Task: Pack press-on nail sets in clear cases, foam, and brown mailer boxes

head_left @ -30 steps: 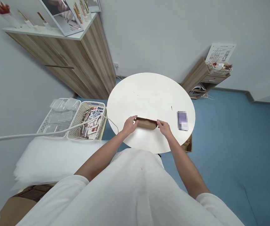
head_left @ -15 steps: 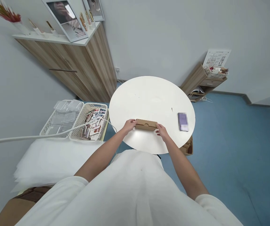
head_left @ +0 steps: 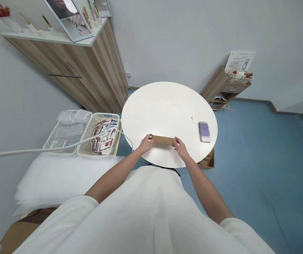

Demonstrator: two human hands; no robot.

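A small brown cardboard box (head_left: 163,140) is held between my two hands at the near side of the white round table (head_left: 167,106). My left hand (head_left: 146,144) grips its left end, with fingers closed on the edge. At the right end, my right hand (head_left: 180,146) has thumb and fingers closed on the cardboard. The box appears tilted, with one long face toward me; whether it touches the table I cannot tell. To the right on the tabletop lies a purple packet (head_left: 204,132), partly blurred.
Left of the table stand a white basket (head_left: 84,148) of printed cards and another basket (head_left: 48,139) of clear plastic cases. White sheets (head_left: 69,176) are stacked nearer me. A pale cable (head_left: 35,154) crosses the left side. A cardboard carton (head_left: 211,160) sits below the table's right edge.
The box has been tipped, so its notched side now faces me lower down. My right fingers have closed more around its right end. The whole view has shifted slightly.
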